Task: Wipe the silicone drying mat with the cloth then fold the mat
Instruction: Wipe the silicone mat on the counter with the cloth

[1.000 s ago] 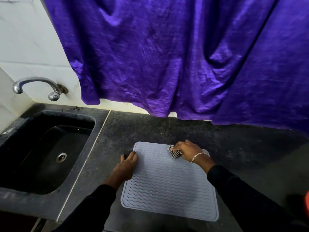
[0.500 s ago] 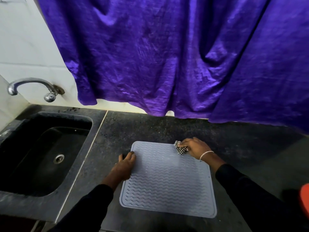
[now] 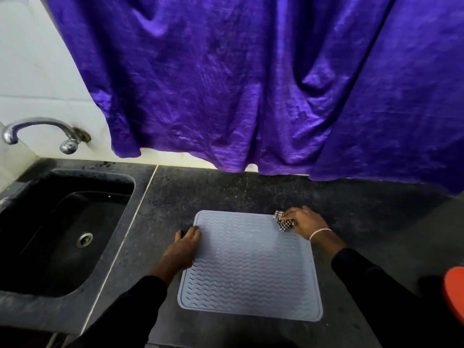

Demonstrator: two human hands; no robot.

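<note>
One mat (image 3: 251, 267) flat, unfolded; right hand (image 3: 305, 221) bunching cloth (image 3: 283, 221).

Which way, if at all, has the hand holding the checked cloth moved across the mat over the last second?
Yes. The right hand with the cloth has slid rightward along the mat's far edge, from near its middle to its far right corner.
</note>
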